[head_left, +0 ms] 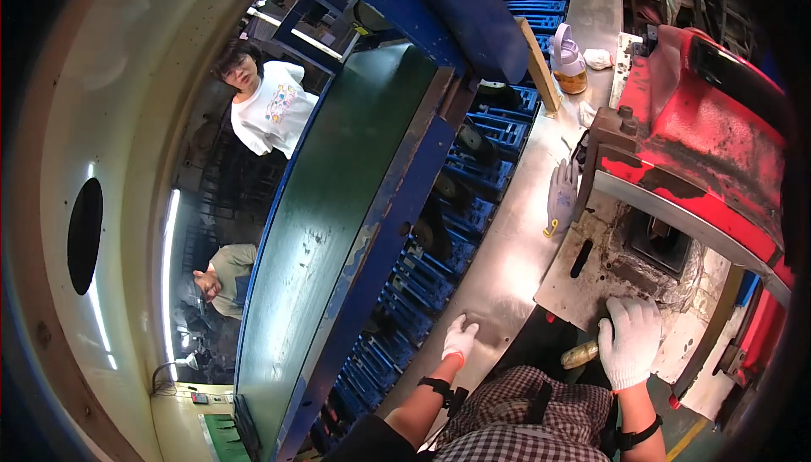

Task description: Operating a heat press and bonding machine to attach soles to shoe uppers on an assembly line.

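Note:
My left hand (460,339), in a white glove, rests at the edge of the metal ledge (494,293), fingers loosely apart and nothing visible in them. On the worn plate (591,272) of the red machine lies my right hand (632,344), also white-gloved, palm down with fingers stretched out. Just left of it a tan, wrapped handle (580,355) sticks out; a gap shows between it and the hand. Beyond the right hand, a dark square recess (657,238) is set in the plate. A grey glove (563,196) lies against the machine.
A green conveyor belt (338,175) in a blue frame runs along the left, with blue racks (439,217) beside it. The red machine (693,124) stands close at right. A lilac-lidded bottle (568,61) sits up the ledge. Two people (274,107) stand beyond the belt.

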